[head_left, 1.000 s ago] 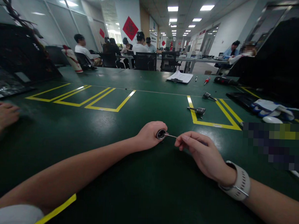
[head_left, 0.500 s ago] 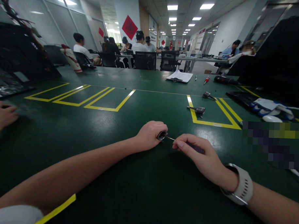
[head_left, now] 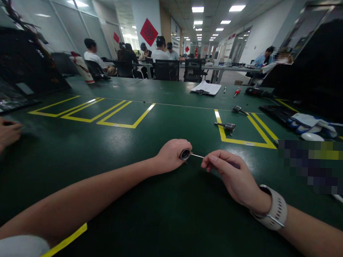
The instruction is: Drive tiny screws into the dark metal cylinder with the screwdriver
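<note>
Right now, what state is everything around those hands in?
Left hand: closed around the hollow metal part
Hollow metal part: held, open end visible
Right hand: closed on the thin-shafted tool
Thin-shafted tool: held, aimed at the hollow metal part; contact unclear
Nearer shafted part: lying across yellow tape
Farther shafted part: lying on the table
Clipboard: flat, papers on top
Red-handled tool: lying loose
White-and-blue gloves: bunched

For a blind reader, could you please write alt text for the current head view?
A person's left hand grips a round-mouthed metal part at a green table while the right hand holds a slender tool at the part's rim. Two more metal parts lie by a yellow tape outline, with people seated beyond.
</note>
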`<state>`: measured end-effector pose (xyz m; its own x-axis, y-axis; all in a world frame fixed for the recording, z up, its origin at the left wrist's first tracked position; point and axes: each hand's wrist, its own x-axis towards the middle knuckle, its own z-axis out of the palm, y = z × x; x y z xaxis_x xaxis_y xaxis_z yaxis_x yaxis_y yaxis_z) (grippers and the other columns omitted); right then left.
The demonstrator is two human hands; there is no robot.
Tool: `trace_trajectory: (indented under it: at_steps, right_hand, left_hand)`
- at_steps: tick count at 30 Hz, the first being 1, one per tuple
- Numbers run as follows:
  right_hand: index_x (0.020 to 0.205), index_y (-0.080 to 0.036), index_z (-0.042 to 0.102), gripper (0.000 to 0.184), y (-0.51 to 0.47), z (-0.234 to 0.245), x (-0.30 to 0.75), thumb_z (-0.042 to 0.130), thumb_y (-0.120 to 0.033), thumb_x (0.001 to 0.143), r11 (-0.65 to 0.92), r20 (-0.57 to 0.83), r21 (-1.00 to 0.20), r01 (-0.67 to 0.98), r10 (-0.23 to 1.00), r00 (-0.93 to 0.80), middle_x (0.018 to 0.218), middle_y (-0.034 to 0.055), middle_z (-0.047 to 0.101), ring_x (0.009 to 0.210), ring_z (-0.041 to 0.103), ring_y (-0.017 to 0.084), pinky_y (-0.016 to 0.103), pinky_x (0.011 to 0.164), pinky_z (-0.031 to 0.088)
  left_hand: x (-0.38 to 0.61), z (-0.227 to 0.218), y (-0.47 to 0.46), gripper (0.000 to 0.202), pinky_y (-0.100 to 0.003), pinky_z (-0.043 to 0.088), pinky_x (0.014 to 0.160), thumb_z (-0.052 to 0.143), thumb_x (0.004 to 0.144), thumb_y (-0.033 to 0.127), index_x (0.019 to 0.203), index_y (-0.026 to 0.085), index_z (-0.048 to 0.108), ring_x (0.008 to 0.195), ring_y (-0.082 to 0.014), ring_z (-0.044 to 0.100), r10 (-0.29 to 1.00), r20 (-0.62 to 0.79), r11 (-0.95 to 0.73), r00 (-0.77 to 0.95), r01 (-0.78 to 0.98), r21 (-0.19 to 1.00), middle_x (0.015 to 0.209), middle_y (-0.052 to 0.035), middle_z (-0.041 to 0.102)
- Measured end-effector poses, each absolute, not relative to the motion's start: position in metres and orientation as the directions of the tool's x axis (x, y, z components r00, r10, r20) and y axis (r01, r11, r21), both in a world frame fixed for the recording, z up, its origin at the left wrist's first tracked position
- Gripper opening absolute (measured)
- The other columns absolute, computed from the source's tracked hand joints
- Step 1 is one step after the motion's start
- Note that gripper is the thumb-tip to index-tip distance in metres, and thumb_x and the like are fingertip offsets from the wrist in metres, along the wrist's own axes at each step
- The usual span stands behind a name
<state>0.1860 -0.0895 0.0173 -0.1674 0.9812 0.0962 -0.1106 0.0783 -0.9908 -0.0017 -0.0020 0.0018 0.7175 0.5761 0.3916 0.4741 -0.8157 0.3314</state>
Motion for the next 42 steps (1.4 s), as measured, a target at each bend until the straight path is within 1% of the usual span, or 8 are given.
trace_trajectory:
  at_steps: [3,9,16,29,32,36,39,42]
  right_hand:
    - [0.08,-0.017,0.065,0.017,-0.09,0.017,0.187,0.056,-0.031,0.083,0.092,0.102,-0.994,-0.062,0.978,-0.18,0.08,0.0035,0.064,0.075,0.056,0.015,0.031,0.07,0.044]
    - [0.073,-0.017,0.064,0.017,-0.088,0.018,0.187,0.055,-0.029,0.081,0.061,0.08,-0.99,-0.13,0.986,-0.145,0.072,0.0036,0.063,0.069,0.056,0.015,0.03,0.065,0.044]
    - [0.066,-0.017,0.063,0.017,-0.089,0.017,0.188,0.056,-0.027,0.078,0.079,0.092,-0.987,-0.137,0.992,-0.09,0.065,0.0025,0.061,0.063,0.054,0.015,0.028,0.058,0.043]
    - [0.065,-0.017,0.061,0.019,-0.086,0.012,0.189,0.055,-0.028,0.079,0.031,0.032,-0.999,-0.021,0.998,-0.058,0.061,0.0003,0.06,0.059,0.053,0.013,0.027,0.057,0.04]
    - [0.065,-0.018,0.061,0.018,-0.087,0.012,0.189,0.055,-0.027,0.078,0.068,0.07,-0.997,-0.044,0.997,-0.03,0.061,0.0004,0.059,0.059,0.053,0.014,0.027,0.056,0.04]
    - [0.068,-0.018,0.062,0.017,-0.089,0.011,0.192,0.053,-0.027,0.08,0.179,0.18,-0.983,-0.024,0.984,-0.005,0.064,0.0013,0.059,0.062,0.053,0.015,0.029,0.058,0.042]
    - [0.074,-0.019,0.062,0.018,-0.093,0.012,0.192,0.051,-0.029,0.084,0.303,0.298,-0.952,0.047,0.951,-0.08,0.07,0.0013,0.06,0.067,0.055,0.016,0.03,0.063,0.044]
    - [0.08,-0.02,0.062,0.018,-0.099,0.018,0.189,0.049,-0.029,0.087,0.366,0.325,-0.908,0.205,0.923,-0.208,0.077,0.0024,0.061,0.075,0.056,0.017,0.031,0.067,0.044]
  left_hand:
    - [-0.002,0.002,-0.002,0.007,-0.026,0.039,0.063,0.051,0.079,0.016,0.073,0.015,0.052,0.065,-0.0119,0.05,0.569,0.384,-0.821,0.727,0.477,0.313,0.07,0.0,0.054]
    - [-0.002,0.004,-0.003,0.007,-0.027,0.04,0.064,0.051,0.081,0.017,0.075,0.015,0.053,0.065,-0.012,0.05,0.597,0.373,-0.802,0.71,0.51,0.31,0.071,-0.0004,0.055]
    - [-0.001,0.004,-0.003,0.008,-0.027,0.039,0.063,0.051,0.081,0.018,0.074,0.015,0.054,0.065,-0.0122,0.051,0.628,0.371,-0.778,0.684,0.54,0.321,0.071,-0.0002,0.055]
    - [0.0,0.002,-0.002,0.011,-0.024,0.037,0.058,0.052,0.08,0.023,0.072,0.016,0.052,0.063,-0.0113,0.049,0.652,0.391,-0.758,0.649,0.544,0.36,0.069,0.0011,0.053]
    - [0.0,0.002,-0.002,0.011,-0.025,0.037,0.058,0.052,0.081,0.023,0.072,0.016,0.051,0.063,-0.0112,0.049,0.656,0.388,-0.754,0.648,0.54,0.373,0.069,0.0011,0.053]
    - [0.0,0.002,-0.002,0.012,-0.024,0.036,0.056,0.053,0.081,0.025,0.073,0.016,0.051,0.062,-0.0112,0.048,0.676,0.375,-0.735,0.634,0.549,0.398,0.069,0.0013,0.053]
    - [0.0,0.003,-0.002,0.012,-0.023,0.036,0.055,0.053,0.08,0.025,0.072,0.016,0.05,0.061,-0.0108,0.048,0.683,0.37,-0.728,0.629,0.547,0.414,0.068,0.0017,0.052]
    - [0.0,0.003,-0.002,0.014,-0.023,0.035,0.054,0.053,0.08,0.026,0.071,0.016,0.05,0.06,-0.0102,0.047,0.677,0.375,-0.733,0.633,0.538,0.416,0.067,0.0022,0.051]
